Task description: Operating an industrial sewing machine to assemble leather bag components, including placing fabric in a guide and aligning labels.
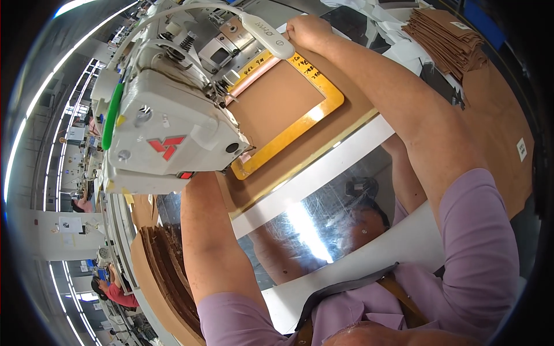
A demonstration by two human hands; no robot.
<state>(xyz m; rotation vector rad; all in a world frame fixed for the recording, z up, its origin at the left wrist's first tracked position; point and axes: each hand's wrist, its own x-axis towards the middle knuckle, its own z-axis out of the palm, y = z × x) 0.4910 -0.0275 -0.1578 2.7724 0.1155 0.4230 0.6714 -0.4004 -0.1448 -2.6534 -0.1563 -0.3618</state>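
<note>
A white industrial sewing machine [167, 115] stands over a yellow clamp frame [294, 130], which lies on a brown sheet [277, 98] with a pinkish strip along the frame's far inner side. My right hand [306, 32] is at the far corner, just beyond the frame, its fingers curled at the edge there; what they hold is too small to make out. My left forearm [208, 230] reaches up under the near side of the machine head, which hides the hand.
Stacks of brown pieces sit at back right [441, 37] and lower left [158, 271], with white sheets [392, 17] beside the former. A reflective metal plate [311, 225] lies before me. Other people work far left, one in red [118, 294].
</note>
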